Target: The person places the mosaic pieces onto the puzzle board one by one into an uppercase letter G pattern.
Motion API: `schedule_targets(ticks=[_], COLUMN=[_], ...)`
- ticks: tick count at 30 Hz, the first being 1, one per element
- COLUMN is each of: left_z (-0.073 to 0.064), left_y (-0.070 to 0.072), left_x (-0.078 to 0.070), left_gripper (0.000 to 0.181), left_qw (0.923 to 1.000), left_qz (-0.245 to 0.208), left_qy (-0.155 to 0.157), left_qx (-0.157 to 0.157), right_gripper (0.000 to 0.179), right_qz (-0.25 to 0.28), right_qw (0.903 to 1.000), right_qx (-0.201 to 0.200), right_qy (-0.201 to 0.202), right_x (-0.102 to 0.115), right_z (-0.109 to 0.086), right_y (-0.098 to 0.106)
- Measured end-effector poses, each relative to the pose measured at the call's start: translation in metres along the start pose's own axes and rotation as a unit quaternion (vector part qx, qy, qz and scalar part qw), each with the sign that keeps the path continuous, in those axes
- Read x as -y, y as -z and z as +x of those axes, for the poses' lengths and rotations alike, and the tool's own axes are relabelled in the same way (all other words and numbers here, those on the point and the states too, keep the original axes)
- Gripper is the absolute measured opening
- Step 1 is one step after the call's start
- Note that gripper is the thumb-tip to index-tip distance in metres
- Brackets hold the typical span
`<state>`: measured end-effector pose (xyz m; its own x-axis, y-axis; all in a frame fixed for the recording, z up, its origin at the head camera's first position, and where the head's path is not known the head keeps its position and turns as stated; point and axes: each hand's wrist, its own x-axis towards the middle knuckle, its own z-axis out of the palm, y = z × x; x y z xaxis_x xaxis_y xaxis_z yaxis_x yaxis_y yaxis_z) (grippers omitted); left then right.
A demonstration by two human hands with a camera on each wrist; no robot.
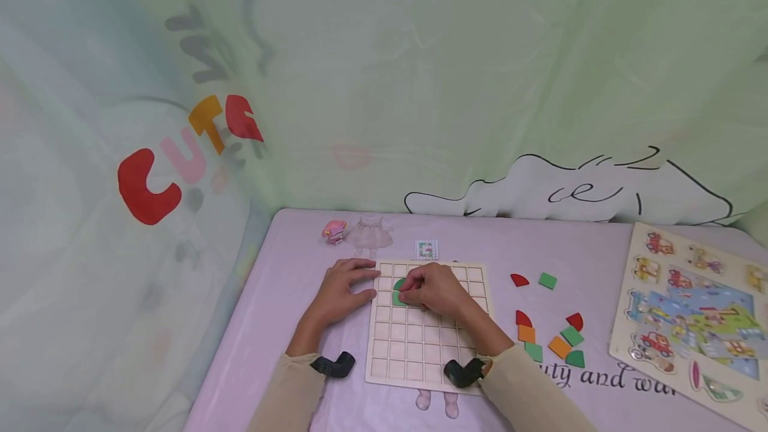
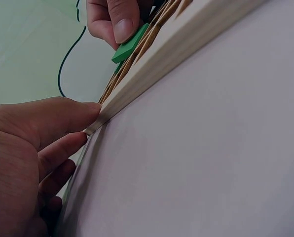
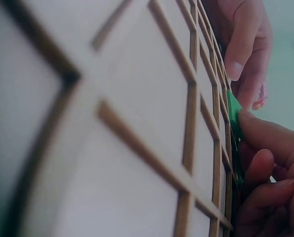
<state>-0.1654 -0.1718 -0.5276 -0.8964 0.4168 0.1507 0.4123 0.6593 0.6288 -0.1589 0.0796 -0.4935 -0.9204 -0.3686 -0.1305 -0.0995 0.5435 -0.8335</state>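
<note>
A light wooden grid board (image 1: 397, 351) lies on the table. Over its upper left cells, my right hand (image 1: 439, 289) pinches a green square tile (image 1: 397, 299) between thumb and fingers. In the left wrist view, that tile (image 2: 129, 47) tilts above the grid ridges under the right thumb. A green quarter-circle piece (image 1: 399, 282) shows just beyond it, partly covered by the fingers. My left hand (image 1: 341, 291) rests at the board's left edge, and its thumb (image 2: 75, 114) touches the rim with the fingers loosely extended.
Right of the board lie loose red quarter-circles (image 1: 519, 280), green squares (image 1: 547, 281), orange squares (image 1: 560, 347) and a green quarter-circle (image 1: 575, 359). A small pattern card (image 1: 427, 249) and a pink toy (image 1: 334, 231) sit behind it. A picture puzzle board (image 1: 624, 312) stands far right.
</note>
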Motion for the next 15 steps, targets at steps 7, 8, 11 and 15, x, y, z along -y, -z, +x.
schedule_targets(ticks=[7, 8, 11, 15], left_z=[-0.0001, -0.0002, -0.0003, -0.0008], left_y=[0.0004, 0.0005, 0.0006, 0.0007], left_x=[-0.0003, -0.0002, 0.0001, 0.0001], left_gripper=[0.039, 0.039, 0.039, 0.039], left_qw=[1.0, 1.0, 1.0, 1.0], left_qz=[0.0, 0.0, 0.0, 0.002], left_qy=[0.002, 0.003, 0.003, 0.001], left_qx=[0.001, 0.002, 0.004, 0.004], right_gripper=[0.012, 0.012, 0.013, 0.014], right_qz=[-0.007, -0.009, -0.014, -0.015], right_qw=[0.9999, 0.9999, 0.9998, 0.9998], right_qx=[-0.001, 0.0, -0.001, -0.003], right_qy=[-0.012, -0.014, -0.017, -0.014], right_x=[0.0011, 0.0012, 0.0019, 0.0026], right_z=[0.0012, 0.0013, 0.0015, 0.0011], right_y=[-0.0001, -0.0001, -0.0001, 0.0])
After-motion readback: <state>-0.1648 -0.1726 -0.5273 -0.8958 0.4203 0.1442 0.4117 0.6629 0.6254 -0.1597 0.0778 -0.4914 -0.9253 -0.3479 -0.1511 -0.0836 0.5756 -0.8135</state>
